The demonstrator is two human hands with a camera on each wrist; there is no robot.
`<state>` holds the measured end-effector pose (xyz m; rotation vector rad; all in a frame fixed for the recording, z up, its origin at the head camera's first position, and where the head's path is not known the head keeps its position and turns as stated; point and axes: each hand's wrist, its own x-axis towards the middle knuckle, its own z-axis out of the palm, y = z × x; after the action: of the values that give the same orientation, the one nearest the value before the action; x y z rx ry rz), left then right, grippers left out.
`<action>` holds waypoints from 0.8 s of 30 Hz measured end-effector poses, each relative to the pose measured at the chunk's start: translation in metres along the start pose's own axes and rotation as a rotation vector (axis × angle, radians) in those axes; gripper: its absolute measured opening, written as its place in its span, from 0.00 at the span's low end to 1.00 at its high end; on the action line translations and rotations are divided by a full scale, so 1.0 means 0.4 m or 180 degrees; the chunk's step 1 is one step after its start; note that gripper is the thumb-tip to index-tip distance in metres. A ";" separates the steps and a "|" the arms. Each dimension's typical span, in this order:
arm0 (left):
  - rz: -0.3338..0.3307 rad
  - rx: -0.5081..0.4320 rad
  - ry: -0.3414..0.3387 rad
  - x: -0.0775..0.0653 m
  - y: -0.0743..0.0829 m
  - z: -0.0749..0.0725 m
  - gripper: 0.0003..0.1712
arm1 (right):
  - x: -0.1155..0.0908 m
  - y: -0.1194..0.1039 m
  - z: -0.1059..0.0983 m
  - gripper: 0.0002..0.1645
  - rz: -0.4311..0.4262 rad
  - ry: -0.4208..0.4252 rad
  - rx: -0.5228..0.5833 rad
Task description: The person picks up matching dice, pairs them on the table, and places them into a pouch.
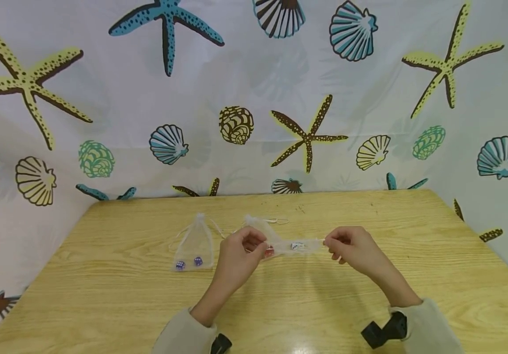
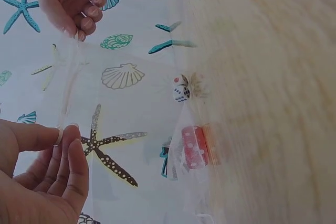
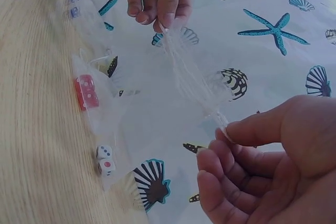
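Observation:
Between my two hands a sheer white drawstring pouch (image 3: pixel 189 72) is stretched by its gathered top. My left hand (image 1: pixel 241 255) pinches one end of that top between thumb and forefinger. The other end is pinched by my right hand (image 1: pixel 353 248), its remaining fingers loosely curled. Two white dice (image 2: pixel 181 88) lie in the bottom of the pouch, low near the tabletop. Just behind and left of it, a second sheer pouch (image 1: pixel 256 225) lies on the table with red dice (image 3: pixel 87 92) in it, partly covered by my left hand in the head view.
A third sheer pouch (image 1: pixel 197 241) with two purple dice (image 1: pixel 198 261) lies flat to the left of my left hand. The wooden table (image 1: pixel 103 295) ends at the back against a white cloth (image 1: pixel 236 83) printed with shells and starfish.

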<state>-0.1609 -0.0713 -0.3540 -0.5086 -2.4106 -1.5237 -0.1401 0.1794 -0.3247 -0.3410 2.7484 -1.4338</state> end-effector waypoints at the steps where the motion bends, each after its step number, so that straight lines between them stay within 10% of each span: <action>1: -0.0026 -0.0003 -0.0002 0.000 0.000 0.000 0.03 | 0.001 0.002 -0.001 0.13 0.0043 0.0006 0.0043; 24: -0.0326 -0.0092 0.0078 0.025 -0.009 -0.042 0.03 | 0.007 0.018 -0.032 0.13 0.0167 0.0225 0.0093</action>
<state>-0.1711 -0.0863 -0.3460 -0.3751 -2.4336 -1.5982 -0.1457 0.1933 -0.3228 -0.2199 2.7652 -1.4999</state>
